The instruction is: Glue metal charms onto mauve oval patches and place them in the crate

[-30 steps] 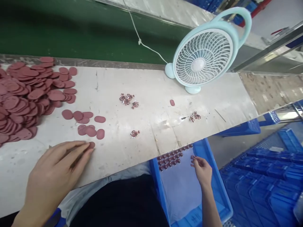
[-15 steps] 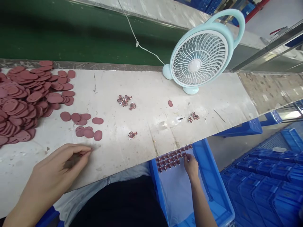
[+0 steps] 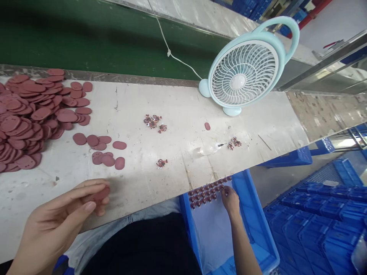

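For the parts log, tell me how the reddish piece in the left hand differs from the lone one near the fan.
The held piece is in the left hand and partly covered; the lone piece lies untouched, in full view. The held piece looks tilted, while the lone piece lies flat on the table. The held piece is nearer the wearer; the lone piece is nearer the fan. Both are dull red.

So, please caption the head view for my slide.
Left hand holds a reddish disc; right hand at rows of pieces in a blue crate.
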`<state>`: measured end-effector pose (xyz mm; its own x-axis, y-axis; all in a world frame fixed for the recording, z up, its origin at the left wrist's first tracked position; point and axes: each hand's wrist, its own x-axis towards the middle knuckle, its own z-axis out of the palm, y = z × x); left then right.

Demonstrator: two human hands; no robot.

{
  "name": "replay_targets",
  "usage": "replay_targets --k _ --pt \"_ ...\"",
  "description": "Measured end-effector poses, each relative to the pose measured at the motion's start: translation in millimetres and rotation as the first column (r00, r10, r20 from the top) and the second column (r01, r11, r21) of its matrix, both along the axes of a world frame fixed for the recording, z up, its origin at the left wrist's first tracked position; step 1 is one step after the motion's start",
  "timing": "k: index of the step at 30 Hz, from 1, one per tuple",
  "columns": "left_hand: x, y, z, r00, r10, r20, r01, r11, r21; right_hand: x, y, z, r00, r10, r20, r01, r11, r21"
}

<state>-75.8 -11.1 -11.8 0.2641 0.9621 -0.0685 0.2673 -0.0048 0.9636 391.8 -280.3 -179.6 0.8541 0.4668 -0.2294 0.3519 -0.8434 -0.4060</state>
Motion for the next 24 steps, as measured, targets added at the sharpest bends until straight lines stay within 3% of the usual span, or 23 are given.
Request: replay_targets --k 3,6,9,11,12,13,15,17,19,21,22,24 --pt "-8.8 -5.9 0.1 0.990 0.086 0.110 -0.049 0.950 -0.307 -10.7 17.2 27.4 0.995 -0.099 -0.033 0.103 0.980 0.169" --pt "-9.1 -14.2 -4.4 0.973 0.096 0.209 -0.002 0.911 -0.412 -35.3 41.8 67.6 0.979 -0.164 -0.122 0.199 0.897 0.394" --pt "6.9 -24.0 -10.8 0.913 0.084 0.400 0.136 0.861 -0.490 -75.3 73.8 113.6 0.942 -0.077 -0.325 0.258 0.787 0.560" --pt "25.0 -30.6 -12.2 0.856 0.117 0.504 0.219 0.800 -0.559 -102.9 101.0 139.7 0.879 0.053 -0.473 0.274 0.756 0.595" --pt "34.6 -33.7 -11.6 0.825 0.142 0.547 0.259 0.765 -0.589 -114.2 116.7 149.6 0.815 0.133 -0.563 0.300 0.736 0.607" --pt "43.8 -36.7 -10.3 0.792 0.167 0.587 0.299 0.732 -0.612 -122.8 133.7 157.0 0.702 0.232 -0.673 0.358 0.701 0.616" --pt "58.8 -41.8 -6.4 0.726 0.214 0.653 0.369 0.681 -0.633 -130.8 169.0 164.8 0.347 0.476 -0.808 0.559 0.587 0.586" --pt "67.5 -45.5 -2.4 0.665 0.244 0.706 0.425 0.654 -0.626 -129.4 200.3 166.6 0.019 0.667 -0.744 0.740 0.491 0.459" --pt "70.4 -47.6 0.5 0.625 0.262 0.735 0.454 0.645 -0.615 -126.1 220.8 168.0 -0.108 0.741 -0.662 0.806 0.455 0.378" --pt "69.7 -48.5 2.0 0.608 0.285 0.741 0.451 0.644 -0.618 -129.0 227.3 173.4 -0.131 0.732 -0.669 0.806 0.472 0.358" --pt "68.9 -48.8 2.5 0.605 0.297 0.738 0.443 0.645 -0.623 -134.3 225.7 178.0 -0.095 0.704 -0.704 0.791 0.483 0.377" --pt "68.2 -49.3 3.2 0.603 0.312 0.735 0.429 0.649 -0.628 -152.3 215.7 189.6 0.056 0.619 -0.784 0.724 0.515 0.459"
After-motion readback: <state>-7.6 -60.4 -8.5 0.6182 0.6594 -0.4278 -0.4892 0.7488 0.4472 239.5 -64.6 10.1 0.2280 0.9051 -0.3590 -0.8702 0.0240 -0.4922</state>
